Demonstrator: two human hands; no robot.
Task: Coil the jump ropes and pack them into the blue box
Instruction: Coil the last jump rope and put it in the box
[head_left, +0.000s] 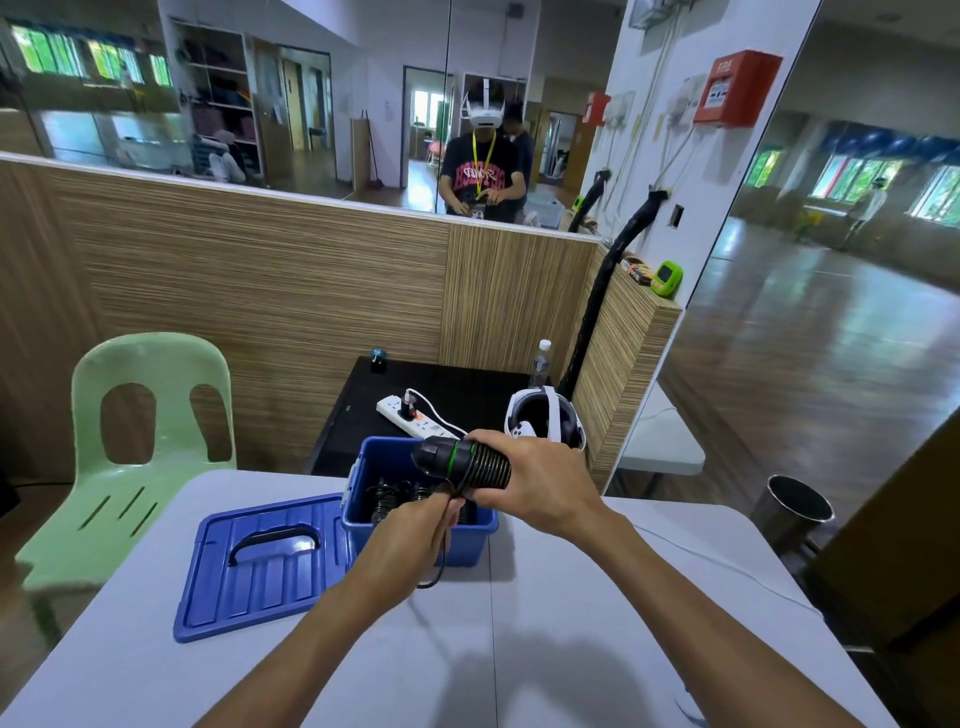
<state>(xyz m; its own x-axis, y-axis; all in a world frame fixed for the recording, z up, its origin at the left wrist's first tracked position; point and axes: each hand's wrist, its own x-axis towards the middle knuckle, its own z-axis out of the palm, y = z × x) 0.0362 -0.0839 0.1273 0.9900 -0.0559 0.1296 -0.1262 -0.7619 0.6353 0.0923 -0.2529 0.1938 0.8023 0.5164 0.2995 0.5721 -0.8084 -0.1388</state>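
Right hand (540, 486) grips the jump rope (462, 462) handles over the blue box (415, 525), steadying them. Left hand (415, 530) pinches the cord to wind it.

Daylight pours in from the windows (852, 176) far off to the right, leaving the room evenly bright and the floor (810, 332) below them streaked with glare. Soft shadows fall on the surface (545, 649). Straight lines bow toward the edges, and the distant room looks slightly smeared.
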